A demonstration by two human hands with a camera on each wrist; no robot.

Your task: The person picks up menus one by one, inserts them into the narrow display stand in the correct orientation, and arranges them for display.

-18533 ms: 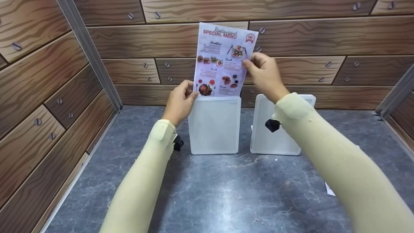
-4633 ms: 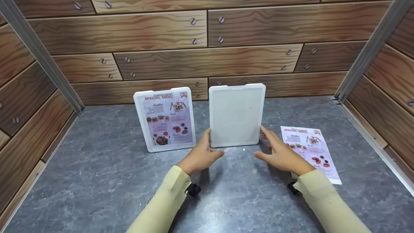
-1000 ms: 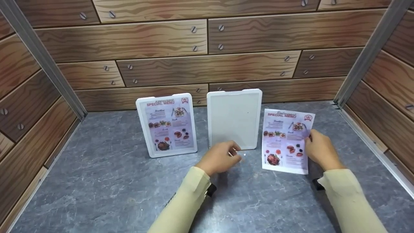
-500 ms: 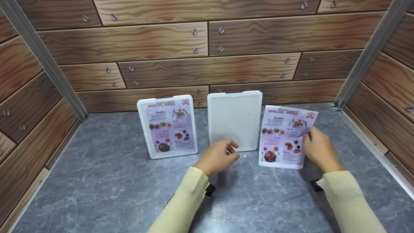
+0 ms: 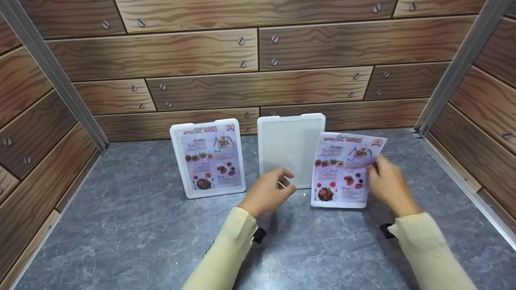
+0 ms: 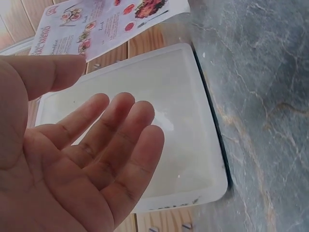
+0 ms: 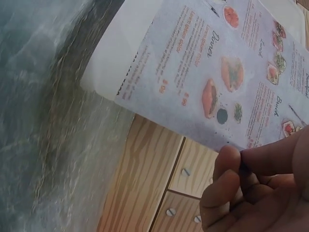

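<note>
My right hand (image 5: 389,185) pinches the right edge of a printed paper menu (image 5: 342,171) between thumb and fingers. The sheet stands nearly upright, tilted slightly, and overlaps the right side of a blank white menu stand (image 5: 288,149) in the head view. In front of that stand is my left hand (image 5: 270,191), holding nothing, its fingers loosely curved and palm turned toward the stand. The left wrist view shows those relaxed fingers (image 6: 130,150) before the blank panel. In the right wrist view, thumb and fingertips meet on the menu's edge (image 7: 227,145).
Left of the blank stand, another white stand (image 5: 176,161) stands upright with a matching menu inside. Both stand on a grey marbled table (image 5: 133,225). Wood-patterned walls (image 5: 201,52) close off the back and sides, with metal corner posts (image 5: 453,68).
The menu, earlier flat on the table at right, is now raised in my right hand and has moved left toward the blank stand. My left hand has shifted only slightly.
</note>
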